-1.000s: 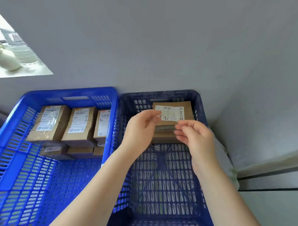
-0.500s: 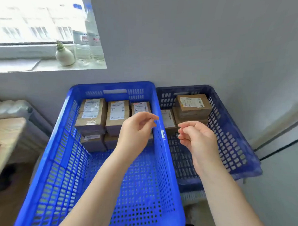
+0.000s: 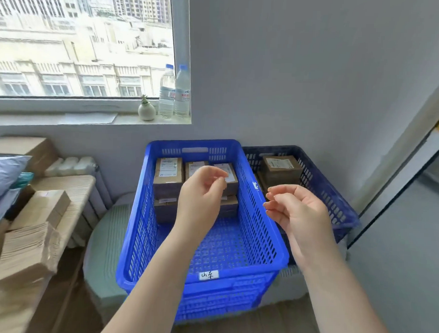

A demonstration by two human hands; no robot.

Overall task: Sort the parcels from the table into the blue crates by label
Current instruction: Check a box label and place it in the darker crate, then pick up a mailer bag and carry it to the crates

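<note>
Parcels already sorted sit at the far ends of two crates: a bright blue crate (image 3: 258, 232) with a handwritten tag on its near wall holds brown labelled parcels (image 3: 169, 174) stacked two high against its back wall, and a darker blue crate (image 3: 337, 195) just to its right holds a short stack of parcels (image 3: 280, 168). Both hands hang over the bright crate holding nothing: the left hand (image 3: 200, 198) has its fingers loosely curled with thumb and forefinger near each other, and the right hand (image 3: 296, 211) has its fingers relaxed and slightly bent, palm turned inward. The step in hand looks like going for the next parcel. More brown boxes (image 3: 41, 207) lie on the wooden desk (image 3: 76, 186) to the left, beside a pale cushion (image 3: 4, 173), so the sensible move is to turn left, take one box with its label facing up, read it before carrying, then set it flat next to the existing stack in the matching crate, leaving the labels visible. Bottles (image 3: 175, 92) and a small vase (image 3: 146, 109) stand on the window sill, well clear of the work.
</note>
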